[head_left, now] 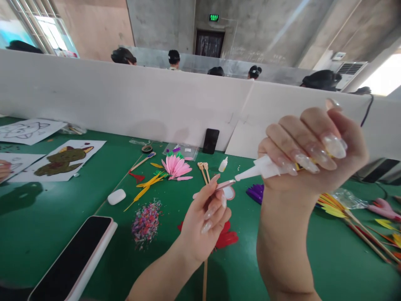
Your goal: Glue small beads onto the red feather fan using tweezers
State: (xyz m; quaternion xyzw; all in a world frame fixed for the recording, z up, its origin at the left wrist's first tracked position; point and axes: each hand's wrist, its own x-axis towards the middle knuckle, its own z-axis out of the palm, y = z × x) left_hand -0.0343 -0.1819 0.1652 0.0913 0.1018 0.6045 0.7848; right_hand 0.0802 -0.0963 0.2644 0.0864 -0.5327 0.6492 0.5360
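Observation:
My right hand (308, 142) is raised with its fingers wrapped round a white glue bottle (261, 167), tilted so that its narrow nozzle points left. My left hand (208, 221) pinches a slim pink piece (225, 184) between thumb and finger; its exact kind I cannot make out. The nozzle tip is right by the end of this piece, but whether they touch I cannot tell. Beneath my left hand lie red feathers (228, 239), partly hidden, with a wooden stick (205, 280) below them. Behind it lies a small round pinkish-rimmed object (229, 192).
A pink feather flower (176, 167), yellow feathers (145, 187) and a pile of coloured bits (146, 223) lie left. Purple feathers (254, 193) are beside my right wrist. A phone (73, 259) lies front left; another phone (211, 141) leans on the white partition (125, 96). Another person's hand (4, 169) shows far left.

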